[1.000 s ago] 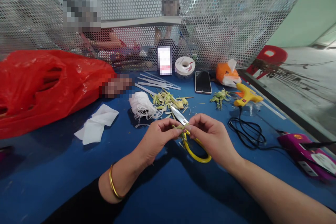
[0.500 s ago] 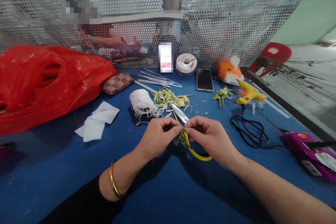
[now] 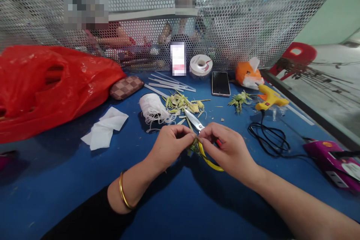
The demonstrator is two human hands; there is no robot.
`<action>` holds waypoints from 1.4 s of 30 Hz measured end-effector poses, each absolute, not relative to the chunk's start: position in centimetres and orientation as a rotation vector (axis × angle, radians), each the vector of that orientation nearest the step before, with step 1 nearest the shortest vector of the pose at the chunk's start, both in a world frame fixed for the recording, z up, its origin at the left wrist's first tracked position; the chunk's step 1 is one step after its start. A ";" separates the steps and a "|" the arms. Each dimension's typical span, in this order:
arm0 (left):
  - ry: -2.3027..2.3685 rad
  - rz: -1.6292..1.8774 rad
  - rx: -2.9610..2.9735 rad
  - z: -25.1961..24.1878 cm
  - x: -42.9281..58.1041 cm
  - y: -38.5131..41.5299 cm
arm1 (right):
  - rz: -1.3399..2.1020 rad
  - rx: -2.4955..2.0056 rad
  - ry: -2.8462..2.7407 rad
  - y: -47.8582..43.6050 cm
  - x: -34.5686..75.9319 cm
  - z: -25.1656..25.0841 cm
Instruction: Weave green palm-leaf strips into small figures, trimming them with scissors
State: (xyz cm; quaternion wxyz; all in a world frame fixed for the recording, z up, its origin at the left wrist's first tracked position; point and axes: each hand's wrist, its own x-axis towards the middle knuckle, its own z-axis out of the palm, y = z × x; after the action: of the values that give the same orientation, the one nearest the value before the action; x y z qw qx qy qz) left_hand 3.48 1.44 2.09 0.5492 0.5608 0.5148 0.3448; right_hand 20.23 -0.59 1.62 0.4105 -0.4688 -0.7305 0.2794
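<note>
My left hand (image 3: 171,146) and my right hand (image 3: 225,146) meet above the blue table (image 3: 174,202), fingertips pinched together on a small green-yellow leaf strip (image 3: 194,144). Just beneath them lie yellow-handled scissors (image 3: 200,138), blades pointing away from me. A gold bangle sits on my left wrist. A pile of cut leaf scraps (image 3: 181,104) and a bundle of white thread (image 3: 153,110) lie just beyond my hands.
A red plastic bag (image 3: 47,82) fills the left. White tissues (image 3: 104,131), a checked pouch (image 3: 126,87), white strips, a tape roll (image 3: 200,66), a phone (image 3: 221,83), a yellow glue gun (image 3: 270,98) with black cord, and a purple tool (image 3: 332,159) surround. People sit behind the perforated metal screen.
My hands have stayed pinched on the leaf strip, shifting only slightly. The view has tilted a little downward.
</note>
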 end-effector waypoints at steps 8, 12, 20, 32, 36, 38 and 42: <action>1.231 0.855 1.147 2.1 3.6 1.5 | 0.849 -1.221 -1.759 -0.4 20.1 1.2; 1.227 0.864 1.168 2.0 3.5 1.6 | 0.968 -1.243 -1.685 -0.4 20.0 1.1; 1.128 0.799 1.174 2.4 3.5 1.5 | 1.102 -1.230 -1.585 -0.2 20.0 1.3; 1.160 0.834 1.169 2.3 3.6 1.5 | 1.261 -1.276 -1.384 0.2 19.9 1.3; 1.159 0.832 1.188 2.2 3.6 1.4 | 1.275 -1.252 -1.401 0.1 20.0 1.3; 1.172 0.825 1.221 2.2 3.5 1.4 | 1.272 -1.238 -1.441 0.1 20.0 1.4; 1.189 0.792 1.332 2.2 3.4 1.6 | 1.234 -1.236 -1.532 0.1 20.1 1.6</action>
State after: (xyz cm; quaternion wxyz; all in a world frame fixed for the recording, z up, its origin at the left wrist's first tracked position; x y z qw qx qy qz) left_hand 3.37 1.56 2.23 0.5601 0.5649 0.5043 0.3359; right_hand 20.09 0.15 1.58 0.3979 -0.4883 -0.6049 0.4872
